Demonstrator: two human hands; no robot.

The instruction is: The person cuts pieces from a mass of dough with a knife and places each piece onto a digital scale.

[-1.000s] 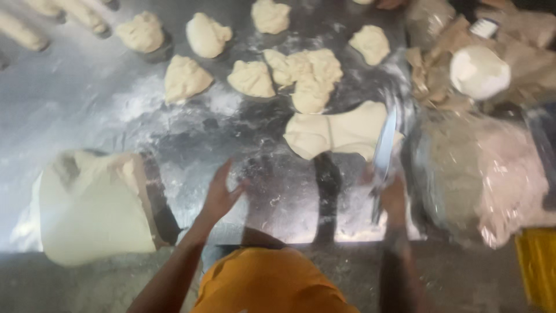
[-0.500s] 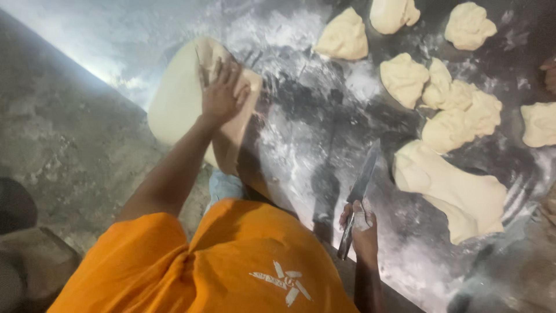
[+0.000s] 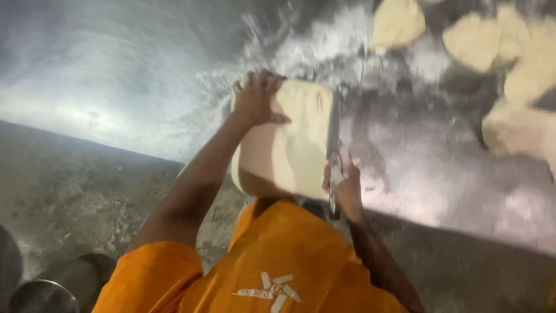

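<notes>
A big pale slab of dough lies on the floured steel table, close to its front edge. My left hand presses flat on the slab's far left corner. My right hand is closed around a metal dough scraper, whose blade stands along the slab's right side. The picture is blurred, so I cannot tell whether the blade is cutting into the dough.
Several cut dough pieces lie at the upper right amid loose flour, with a larger lump at the right edge. The concrete floor shows at the lower left. My orange shirt fills the bottom.
The view has swung left and closer to the big slab. My right hand has brought the scraper from beside the right lump over to the slab's right side. My left hand stays on the slab.
</notes>
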